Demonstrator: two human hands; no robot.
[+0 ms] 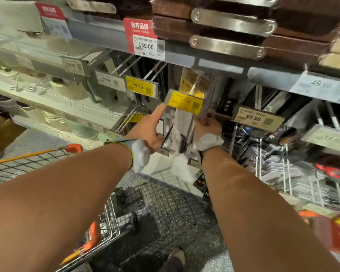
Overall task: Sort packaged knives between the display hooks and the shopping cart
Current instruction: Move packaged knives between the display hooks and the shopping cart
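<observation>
At the hook, my left hand [151, 132] lifts the yellow price tag [185, 100] with one finger; right hand [208, 127] grips the packaged knife [182, 122]. Risk: the package's hang hole misses, pack drops.

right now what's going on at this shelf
A person is reaching both arms into a store display of hooks with price tags. The left hand has its index finger extended up, touching the lower corner of a yellow price tag. The right hand reaches in beneath it at a pale packaged knife hanging on the hook; the blur hides its grip. A wire shopping cart stands at the lower left.
</observation>
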